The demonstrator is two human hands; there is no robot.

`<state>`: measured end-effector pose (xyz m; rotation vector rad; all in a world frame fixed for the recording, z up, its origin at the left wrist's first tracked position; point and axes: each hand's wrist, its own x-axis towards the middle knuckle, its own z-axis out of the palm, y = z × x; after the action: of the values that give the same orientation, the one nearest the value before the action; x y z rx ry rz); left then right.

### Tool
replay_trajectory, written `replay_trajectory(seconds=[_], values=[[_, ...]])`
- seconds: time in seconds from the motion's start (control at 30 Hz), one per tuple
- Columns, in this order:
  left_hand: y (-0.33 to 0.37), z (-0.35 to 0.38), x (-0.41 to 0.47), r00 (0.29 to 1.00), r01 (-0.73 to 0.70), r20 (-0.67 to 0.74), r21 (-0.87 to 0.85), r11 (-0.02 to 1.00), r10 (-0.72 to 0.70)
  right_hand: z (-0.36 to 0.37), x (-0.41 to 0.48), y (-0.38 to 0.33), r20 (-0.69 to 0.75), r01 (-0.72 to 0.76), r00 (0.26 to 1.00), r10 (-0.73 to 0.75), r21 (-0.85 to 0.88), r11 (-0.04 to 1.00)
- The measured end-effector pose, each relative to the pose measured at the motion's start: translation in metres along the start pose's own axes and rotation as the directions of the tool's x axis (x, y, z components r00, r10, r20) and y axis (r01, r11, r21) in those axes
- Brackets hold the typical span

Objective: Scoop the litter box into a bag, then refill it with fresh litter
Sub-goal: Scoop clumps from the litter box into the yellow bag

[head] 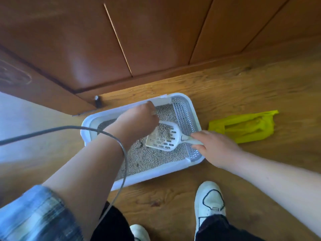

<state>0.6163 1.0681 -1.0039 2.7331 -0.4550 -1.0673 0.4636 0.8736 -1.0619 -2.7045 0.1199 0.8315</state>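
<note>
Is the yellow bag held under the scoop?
No, the yellow bag lies on the floor beside the litter box; the scoop is over the litter.

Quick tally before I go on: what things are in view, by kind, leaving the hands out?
litter box: 1
scoop: 1
bag: 1
shoes: 2
cable: 1
Total: 6

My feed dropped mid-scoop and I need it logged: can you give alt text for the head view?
A right hand grips a white slotted scoop loaded with grey litter over a white litter box, while the left hand reaches over the litter beside it. A yellow-green bag lies on the wooden floor to the box's right.
</note>
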Motion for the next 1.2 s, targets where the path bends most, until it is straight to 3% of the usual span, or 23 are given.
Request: replay_trajectory(seconds=[0.1,0.23,0.43,0.63,0.83,1.03,1.2], values=[[-0.002,0.003,-0.026,0.997,0.044,-0.076,0.150,0.988,-0.032,-0.001,0.002,-0.005,-0.003,0.044,0.999,-0.044,0.003,0.999],[-0.005,0.015,-0.025,0.999,0.023,-0.048,0.114,0.993,-0.018,0.003,0.010,-0.007,-0.103,0.070,0.992,-0.073,-0.037,0.997],[-0.036,0.031,-0.027,0.997,0.070,-0.050,0.156,0.985,-0.063,0.014,0.007,0.001,-0.108,0.072,0.992,-0.068,0.035,0.997],[-0.024,0.027,-0.031,0.994,0.064,-0.096,0.064,0.996,-0.057,-0.008,-0.008,0.003,-0.112,0.014,0.994,-0.004,0.090,0.996],[0.041,0.047,-0.011,0.982,-0.179,-0.080,-0.109,0.978,0.171,-0.030,-0.046,0.050,-0.212,-0.170,0.957,0.195,0.133,0.976],[0.107,0.083,0.002,0.973,-0.224,0.025,-0.106,0.969,0.227,-0.039,-0.124,0.122,-0.224,-0.433,0.865,0.449,0.116,0.894],[0.131,0.098,0.007,0.962,-0.251,0.094,-0.048,0.967,0.255,-0.029,-0.150,0.166,-0.133,-0.579,0.813,0.567,-0.082,0.811]])
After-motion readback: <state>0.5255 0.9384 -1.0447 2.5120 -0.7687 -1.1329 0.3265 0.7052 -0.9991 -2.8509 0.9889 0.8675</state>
